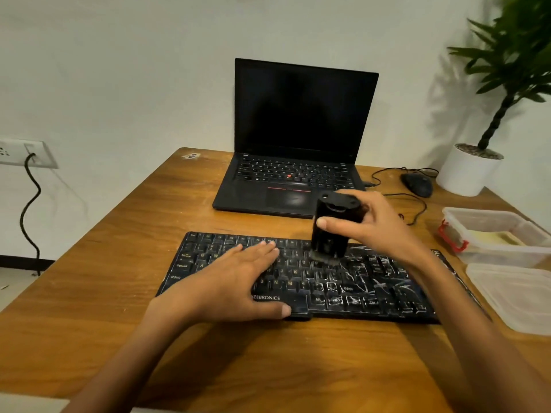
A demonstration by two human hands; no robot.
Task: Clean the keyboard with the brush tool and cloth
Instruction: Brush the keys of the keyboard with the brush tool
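brown wooden desk (119, 293) ×1 | black plastic keyboard with white smears (357, 281) ×1 | black block-shaped brush tool (329, 241) ×1 | open black laptop (298, 114) ×1 | black wired mouse (417, 184) ×1 | green plant in round white pot (468, 171) ×1 | translucent plastic containers (507, 254) ×2 | white wall socket plate (26, 152) ×1

Between the fingers of my right hand (381, 228) the brush tool (329, 244) reads plain black, greyish at its bristle end. The keyboard (357, 281) is black too. Around the fingers of my left hand (235, 281) its key legends are pale yellow, and white ZEBRONICS lettering sits just by the thumb. White scratchy streaks cover the keys below my right fingers. The table (119, 323) is warm brown with wood grain. Beyond my fingertips the laptop (304, 114) is black with a red dot and red stripes. Right of my right fingers a translucent container (501, 234) carries a red clip (450, 238). Farther off I see a white pot (468, 174) and a green plant (512, 55).
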